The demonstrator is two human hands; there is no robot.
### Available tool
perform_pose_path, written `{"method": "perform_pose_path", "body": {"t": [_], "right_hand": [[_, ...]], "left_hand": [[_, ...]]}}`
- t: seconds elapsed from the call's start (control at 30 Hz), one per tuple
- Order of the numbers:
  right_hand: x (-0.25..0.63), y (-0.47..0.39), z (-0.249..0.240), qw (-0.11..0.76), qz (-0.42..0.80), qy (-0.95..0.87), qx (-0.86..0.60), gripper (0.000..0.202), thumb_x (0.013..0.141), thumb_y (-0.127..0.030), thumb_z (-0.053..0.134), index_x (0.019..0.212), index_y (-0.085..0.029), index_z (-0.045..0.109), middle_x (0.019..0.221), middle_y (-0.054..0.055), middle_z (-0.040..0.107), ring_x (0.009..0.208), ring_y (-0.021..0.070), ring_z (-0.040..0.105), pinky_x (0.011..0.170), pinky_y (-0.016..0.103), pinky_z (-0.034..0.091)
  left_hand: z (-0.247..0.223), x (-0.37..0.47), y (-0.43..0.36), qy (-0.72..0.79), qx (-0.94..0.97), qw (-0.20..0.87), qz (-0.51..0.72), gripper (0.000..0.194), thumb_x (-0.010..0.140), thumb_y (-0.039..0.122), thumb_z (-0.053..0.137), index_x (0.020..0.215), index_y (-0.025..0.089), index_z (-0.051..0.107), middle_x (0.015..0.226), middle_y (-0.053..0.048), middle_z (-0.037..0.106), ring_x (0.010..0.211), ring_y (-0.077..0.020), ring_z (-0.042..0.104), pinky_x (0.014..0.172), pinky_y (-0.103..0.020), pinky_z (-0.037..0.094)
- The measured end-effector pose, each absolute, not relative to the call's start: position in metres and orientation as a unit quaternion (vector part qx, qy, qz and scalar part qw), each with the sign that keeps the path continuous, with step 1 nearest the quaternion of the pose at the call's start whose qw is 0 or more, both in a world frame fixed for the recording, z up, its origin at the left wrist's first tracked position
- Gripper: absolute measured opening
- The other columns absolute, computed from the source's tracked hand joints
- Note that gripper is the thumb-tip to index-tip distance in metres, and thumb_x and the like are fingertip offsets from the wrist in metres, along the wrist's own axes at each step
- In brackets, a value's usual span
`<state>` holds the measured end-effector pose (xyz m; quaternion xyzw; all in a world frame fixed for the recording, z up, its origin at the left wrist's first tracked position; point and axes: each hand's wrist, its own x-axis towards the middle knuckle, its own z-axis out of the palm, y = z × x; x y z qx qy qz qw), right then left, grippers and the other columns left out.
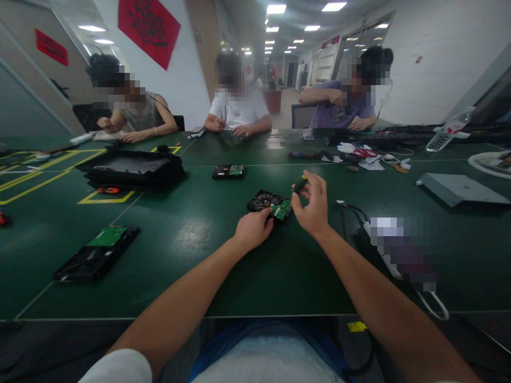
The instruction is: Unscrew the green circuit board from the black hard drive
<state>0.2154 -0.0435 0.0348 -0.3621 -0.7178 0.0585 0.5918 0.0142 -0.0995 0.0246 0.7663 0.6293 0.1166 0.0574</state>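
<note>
Working at a big green desk [159,213] — looking past a stack of black trays [131,164] at the left and a flat grey metal box [465,190] at the right. Also seeing a long black unit [96,258] with a green board, lying near the left front. Clamping the near edge of a black drive [279,207], out mid-desk, in the grip of the left hand [253,230]. With the right hand's [313,206] grip, pinching a little green screwdriver [300,184], pointing down at the drive's right end — not managing to tell touching from hovering.
</note>
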Motion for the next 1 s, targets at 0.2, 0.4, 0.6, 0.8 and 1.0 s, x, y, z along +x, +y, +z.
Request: {"method": "perform_pose_path", "body": {"t": [0.2,0.4,0.6,0.8,1.0], "right_hand": [[0.2149,-0.0432,0.0346,0.594,0.051,-0.712,-0.37,0.066,0.093,-0.025,0.064,0.155,-0.03,0.042,0.147,0.014,0.044,0.116,0.027,0.066,0.089,0.046,0.069],[0.2156,-0.0433,0.036,0.593,0.026,-0.713,-0.372,0.062,0.094,-0.028,0.067,0.152,-0.03,0.044,0.145,0.014,0.046,0.114,0.0266,0.066,0.087,0.046,0.069],[0.2145,-0.0453,0.0362,0.593,0.039,-0.717,-0.365,0.065,0.093,-0.02,0.06,0.154,-0.03,0.043,0.148,0.014,0.044,0.117,0.0262,0.066,0.09,0.046,0.069],[0.215,-0.0451,0.0366,0.592,0.044,-0.71,-0.379,0.064,0.093,-0.027,0.065,0.153,-0.032,0.043,0.146,0.013,0.044,0.111,0.0257,0.067,0.087,0.046,0.069],[0.2151,-0.0445,0.0356,0.589,0.04,-0.715,-0.374,0.065,0.092,-0.023,0.063,0.153,-0.033,0.043,0.148,0.014,0.042,0.115,0.0276,0.066,0.089,0.049,0.069]], "left_hand": [[0.0252,0.0151,-0.0999,0.635,0.76,0.064,0.118,0.045,0.105,0.043,0.047,0.145,0.027,0.06,0.111,-0.01,0.079,0.102,-0.0282,0.076,0.089,-0.038,0.057],[0.0236,0.0148,-0.099,0.639,0.756,0.067,0.123,0.045,0.104,0.043,0.048,0.145,0.026,0.058,0.108,-0.009,0.079,0.101,-0.0284,0.076,0.087,-0.038,0.057],[0.0231,0.0151,-0.0982,0.644,0.752,0.075,0.116,0.046,0.105,0.043,0.048,0.146,0.023,0.055,0.109,-0.011,0.078,0.102,-0.0291,0.075,0.089,-0.039,0.056],[0.0254,0.015,-0.0998,0.646,0.752,0.076,0.111,0.047,0.105,0.044,0.047,0.147,0.023,0.054,0.11,-0.012,0.078,0.102,-0.0297,0.075,0.088,-0.04,0.056],[0.0262,0.0159,-0.0992,0.649,0.751,0.076,0.099,0.051,0.104,0.044,0.049,0.15,0.023,0.051,0.113,-0.012,0.078,0.103,-0.0298,0.075,0.089,-0.04,0.056]]}}
